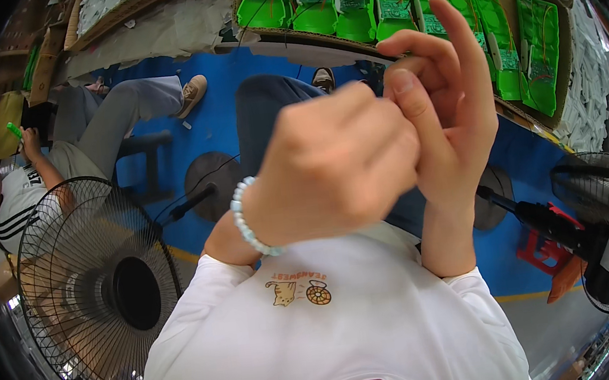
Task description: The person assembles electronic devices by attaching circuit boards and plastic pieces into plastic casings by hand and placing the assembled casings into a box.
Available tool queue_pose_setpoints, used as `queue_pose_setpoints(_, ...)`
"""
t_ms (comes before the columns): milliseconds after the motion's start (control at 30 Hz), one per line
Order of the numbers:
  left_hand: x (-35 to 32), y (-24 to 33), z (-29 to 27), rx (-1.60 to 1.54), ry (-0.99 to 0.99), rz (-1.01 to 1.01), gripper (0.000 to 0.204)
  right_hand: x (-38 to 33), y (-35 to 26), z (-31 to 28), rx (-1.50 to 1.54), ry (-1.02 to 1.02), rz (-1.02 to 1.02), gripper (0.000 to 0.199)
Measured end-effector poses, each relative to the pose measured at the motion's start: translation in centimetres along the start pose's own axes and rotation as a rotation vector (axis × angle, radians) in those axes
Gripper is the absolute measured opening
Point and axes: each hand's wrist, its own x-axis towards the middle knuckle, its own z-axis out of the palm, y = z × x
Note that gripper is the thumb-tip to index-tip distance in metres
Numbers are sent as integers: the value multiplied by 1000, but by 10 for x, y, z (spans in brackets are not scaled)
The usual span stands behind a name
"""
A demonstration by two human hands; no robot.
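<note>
Both of my hands are raised together in front of my chest. My left hand [339, 160], with a pale beaded bracelet [242, 219] at its wrist, is closed like a fist and slightly blurred. Its fingertips are hidden where it meets the other hand. My right hand [449, 110] has its thumb and some fingers bent in against the left, while one finger points up. Anything held between them is hidden. Beyond the hands, a cardboard box [356, 45] holds several green plastic cases [392, 3] with circuit boards and thin wires.
A black floor fan [98, 288] stands at the left, another fan [600, 209] at the right beside a red stool [540, 246]. At the far left a seated co-worker [26, 188] holds a small green part [14, 130]. White pieces [593, 89] are piled right of the box.
</note>
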Motion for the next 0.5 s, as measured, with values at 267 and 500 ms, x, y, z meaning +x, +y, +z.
queue_pose_setpoints(267,0,3,-5,-551,281,-623,10,3,7,-1,567,12,41,63)
queue_pose_setpoints(500,0,3,-3,-816,336,-642,14,7,2,-14,646,-93,177,66)
